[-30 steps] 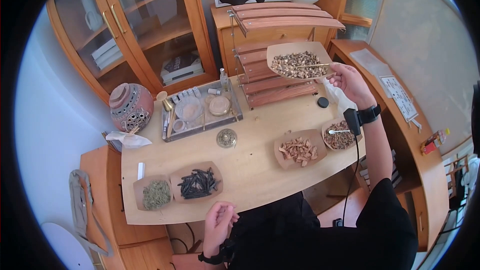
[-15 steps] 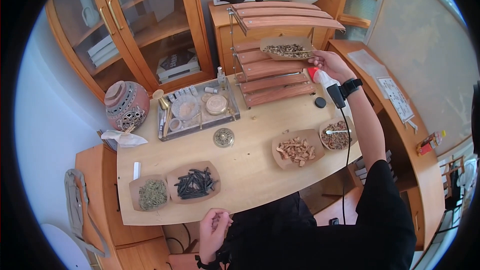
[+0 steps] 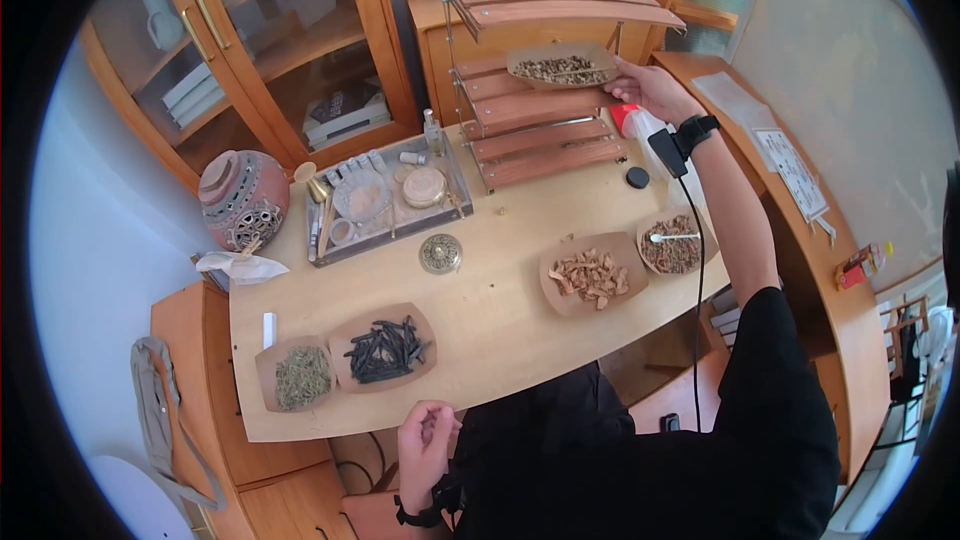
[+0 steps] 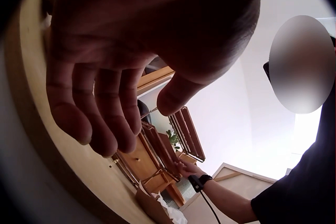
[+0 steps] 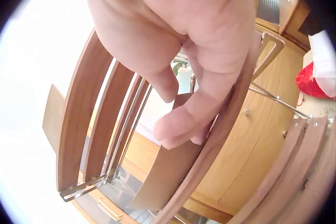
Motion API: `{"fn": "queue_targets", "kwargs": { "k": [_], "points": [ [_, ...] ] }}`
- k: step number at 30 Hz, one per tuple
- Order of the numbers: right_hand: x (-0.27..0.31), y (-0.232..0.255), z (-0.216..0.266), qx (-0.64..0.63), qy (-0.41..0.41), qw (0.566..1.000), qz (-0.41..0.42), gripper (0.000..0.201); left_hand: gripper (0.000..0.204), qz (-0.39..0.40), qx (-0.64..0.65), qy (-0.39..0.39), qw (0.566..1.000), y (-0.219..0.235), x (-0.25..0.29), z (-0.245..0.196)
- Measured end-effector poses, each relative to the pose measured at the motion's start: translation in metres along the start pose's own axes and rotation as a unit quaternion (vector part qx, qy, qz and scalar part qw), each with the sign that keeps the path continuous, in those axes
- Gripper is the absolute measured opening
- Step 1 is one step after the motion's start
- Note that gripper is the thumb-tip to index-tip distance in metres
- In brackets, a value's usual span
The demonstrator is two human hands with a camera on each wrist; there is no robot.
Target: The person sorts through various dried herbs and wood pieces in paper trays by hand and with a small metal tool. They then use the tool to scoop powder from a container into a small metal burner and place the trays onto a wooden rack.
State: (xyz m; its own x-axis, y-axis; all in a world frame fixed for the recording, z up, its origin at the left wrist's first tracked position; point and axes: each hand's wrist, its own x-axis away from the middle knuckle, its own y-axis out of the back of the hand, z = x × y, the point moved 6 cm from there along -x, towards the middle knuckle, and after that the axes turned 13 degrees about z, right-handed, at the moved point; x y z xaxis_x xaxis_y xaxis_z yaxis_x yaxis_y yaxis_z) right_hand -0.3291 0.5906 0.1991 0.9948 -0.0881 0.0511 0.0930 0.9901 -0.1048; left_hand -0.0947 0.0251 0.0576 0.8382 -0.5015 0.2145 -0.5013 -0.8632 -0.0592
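In the head view, a brown paper tray (image 3: 537, 79) of small mottled dried pieces (image 3: 565, 69) sits at the middle tier of a slatted wooden rack (image 3: 500, 85). A thin gold-coloured stick lies across the pieces. My right hand (image 3: 652, 90) pinches the tray's right end; in the right wrist view the thumb (image 5: 167, 86) and fingertips (image 5: 176, 127) meet at the tray's wall (image 5: 170, 169). Low by the table's front edge, my left hand (image 3: 425, 445) hangs with loosely bent fingers (image 4: 107, 140), holding nothing.
Trays of tan chips (image 3: 640, 275) and dried bits with a white spoon (image 3: 675, 236) stand right. Trays of black sticks (image 3: 425, 380) and green herb (image 3: 265, 380) stand left. Behind are a grey tray (image 3: 400, 240) of jars, a clay pot (image 3: 240, 200) and a red-topped bag (image 3: 625, 118).
My right hand has carried the paper tray back and down, from in front of the rack to its middle tier. My left hand has stayed near the table edge.
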Motion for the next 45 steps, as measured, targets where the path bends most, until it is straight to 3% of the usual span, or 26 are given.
{"fn": "queue_targets", "kwargs": {
  "k": [2,5,9,11,13,15,17,19,25,30,34,37,38,45],
  "points": [
    [0.011,0.002,0.002,0.045,-0.008,0.999,0.009,0.046,0.016,-0.007,-0.019,0.013,1.0,0.002,0.001,0.0],
    [0.042,0.024,0.003,0.072,0.01,0.997,-0.015,0.048,0.019,-0.05,-0.037,0.032,0.998,0.011,0.009,0.0],
    [0.15,0.005,0.01,0.224,0.009,0.968,-0.112,0.042,0.017,-0.074,-0.042,0.026,0.996,0.04,0.021,0.014],
    [0.199,0.03,0.0,0.361,-0.034,0.912,-0.19,0.037,0.018,-0.147,0.006,0.031,0.989,0.061,0.028,0.024],
    [0.243,0.058,-0.025,0.409,-0.043,0.87,-0.273,0.036,0.019,-0.162,0.027,0.031,0.986,0.07,0.026,0.029],
    [0.276,0.087,-0.066,0.422,-0.082,0.855,-0.291,0.038,0.021,-0.207,0.05,0.031,0.976,0.077,0.025,0.022],
    [0.297,0.096,-0.103,0.372,-0.182,0.872,-0.262,0.04,0.029,-0.21,0.056,0.052,0.975,0.076,0.021,0.024],
    [0.308,0.096,-0.134,0.296,-0.222,0.898,-0.239,0.043,0.039,-0.205,0.121,0.03,0.971,0.07,0.011,0.024],
    [0.312,0.095,-0.182,0.115,-0.144,0.96,-0.21,0.038,0.033,-0.202,0.183,0.097,0.957,0.066,-0.013,0.034],
    [0.315,0.134,-0.206,0.067,-0.116,0.958,-0.252,0.031,0.033,-0.212,0.173,0.098,0.957,0.08,-0.02,0.036],
    [0.327,0.152,-0.196,0.066,-0.093,0.961,-0.253,0.023,0.033,-0.175,0.165,0.114,0.964,0.08,-0.026,0.035],
    [0.333,0.119,-0.154,0.095,-0.074,0.963,-0.241,0.026,0.037,-0.174,0.162,0.125,0.963,0.078,-0.023,0.038],
    [0.333,0.12,-0.148,0.098,-0.065,0.963,-0.242,0.028,0.036,-0.206,0.165,0.117,0.957,0.077,-0.023,0.037],
    [0.304,0.113,-0.061,0.065,0.023,0.973,-0.221,0.034,0.032,-0.192,0.19,0.03,0.962,0.073,-0.026,-0.001]
  ]
}}
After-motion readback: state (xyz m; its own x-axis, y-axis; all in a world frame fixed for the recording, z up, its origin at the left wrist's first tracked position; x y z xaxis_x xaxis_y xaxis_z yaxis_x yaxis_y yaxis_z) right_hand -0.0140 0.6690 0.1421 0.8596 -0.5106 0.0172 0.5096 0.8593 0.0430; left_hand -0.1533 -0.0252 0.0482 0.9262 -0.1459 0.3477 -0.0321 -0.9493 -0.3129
